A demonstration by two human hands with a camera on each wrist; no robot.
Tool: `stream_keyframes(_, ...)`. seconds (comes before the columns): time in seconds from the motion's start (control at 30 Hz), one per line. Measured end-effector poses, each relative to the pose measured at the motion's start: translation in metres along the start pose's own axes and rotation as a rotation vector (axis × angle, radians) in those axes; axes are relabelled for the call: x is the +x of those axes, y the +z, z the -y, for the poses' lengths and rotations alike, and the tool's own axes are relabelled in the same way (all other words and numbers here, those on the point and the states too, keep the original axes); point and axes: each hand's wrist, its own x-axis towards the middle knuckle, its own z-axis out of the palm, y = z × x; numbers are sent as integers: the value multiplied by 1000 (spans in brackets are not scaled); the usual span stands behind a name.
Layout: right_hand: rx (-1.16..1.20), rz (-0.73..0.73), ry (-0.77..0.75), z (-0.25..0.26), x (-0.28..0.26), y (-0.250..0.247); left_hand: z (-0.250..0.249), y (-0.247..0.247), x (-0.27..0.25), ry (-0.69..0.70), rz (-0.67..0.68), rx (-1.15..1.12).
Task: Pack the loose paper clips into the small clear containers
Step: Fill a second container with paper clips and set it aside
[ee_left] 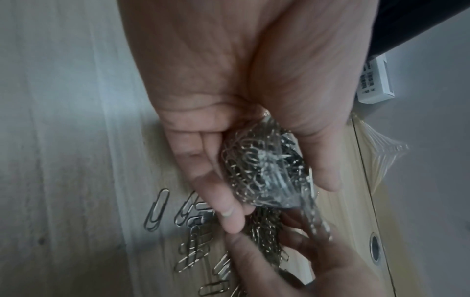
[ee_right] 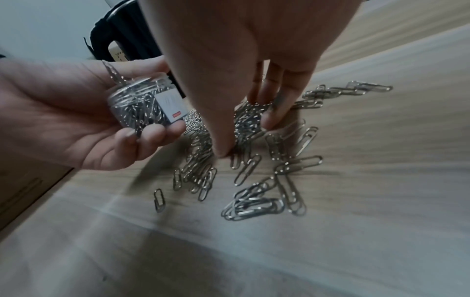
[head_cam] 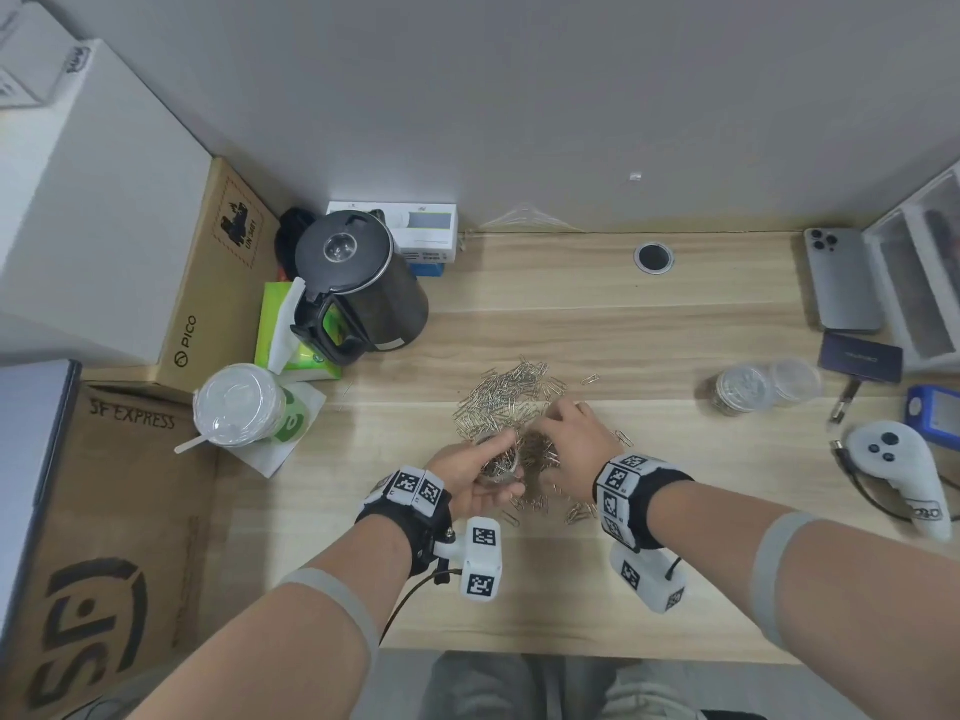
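Note:
My left hand (head_cam: 467, 485) grips a small clear container (head_cam: 500, 462), open at the top and packed with silver paper clips; the left wrist view shows the same container (ee_left: 264, 172) in the curled fingers. Just right of it my right hand (head_cam: 563, 439) reaches down into the loose paper clip pile (head_cam: 501, 397) on the wooden desk. In the right wrist view, thumb and fingers of the right hand (ee_right: 244, 136) pinch a bunch of clips (ee_right: 246, 118) beside the labelled container (ee_right: 142, 106). More clips (ee_right: 254, 205) lie scattered nearer to me.
A filled clear container (head_cam: 737, 389) and a second clear round piece (head_cam: 795, 381) stand at the right. A black kettle (head_cam: 358, 283), lidded cup (head_cam: 239, 405) and cardboard boxes (head_cam: 119, 491) crowd the left. A phone (head_cam: 841, 280) and white controller (head_cam: 904, 475) lie far right.

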Motion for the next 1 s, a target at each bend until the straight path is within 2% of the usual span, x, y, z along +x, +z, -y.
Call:
stream_keyframes(0.27,147,-79,15,-2,-1,1,2,2,1,-28,-16,-25)
stream_keyframes(0.37,146,-121,28,1,-4,-11,0,5,-1,-40,-27,-49)
stream_keyframes(0.57,337,-245,17,17,-18,-44,-6,16,-6,-87,-50,-129)
stream_keyframes(0.73,438,-139,-58,37,-19,-55,-15,28,-5,-98,-23,-199)
stream_keyframes(0.87,393,-84,-62,47,-19,-49,-17,38,-1,-78,-41,-219)
stream_keyframes(1.0,368,-84,-149,47,-23,-49,-19,43,0,-70,-75,-155)
